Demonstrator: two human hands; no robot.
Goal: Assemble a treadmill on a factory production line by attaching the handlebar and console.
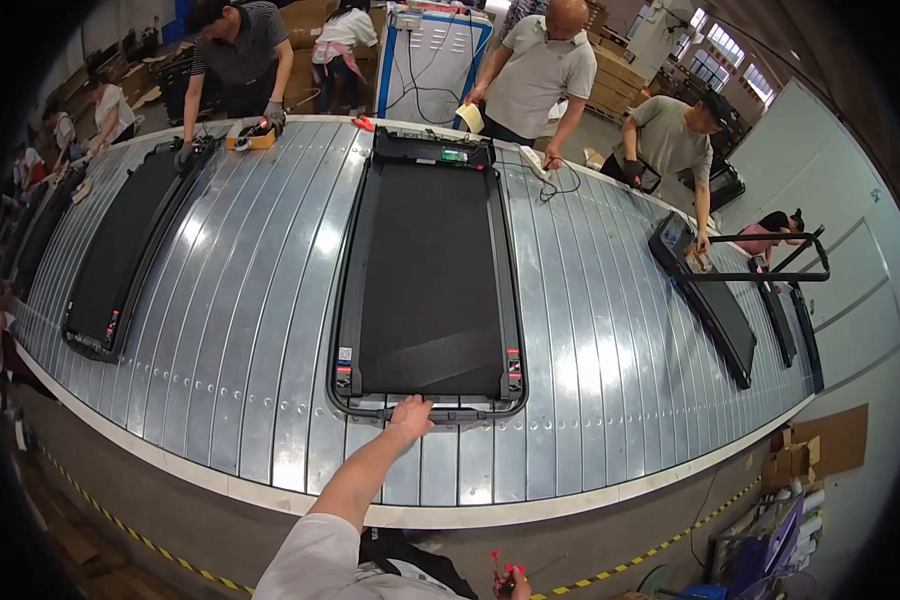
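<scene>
Reaching out with my left hand, I have my fingers resting on the near end frame of the black treadmill deck that lies flat on the ribbed metal worktop; the fingers are held loosely together against the frame, gripping nothing that I can make out. My right hand is down at the bottom edge of the view, well short of the worktop, closed around a small tool with red tips, though I cannot tell exactly what kind it is. The deck runs lengthwise away from me, its belt dark and its far end carrying a control housing. To my left on the same worktop lies a second black deck, well apart from mine, and to my right a third one with a folding handrail raised above it. Across the worktop several other people stand at work: one in a striped shirt leaning on the far edge, one in a grey polo holding a roll of tape, and one bending over the right-hand deck.
</scene>
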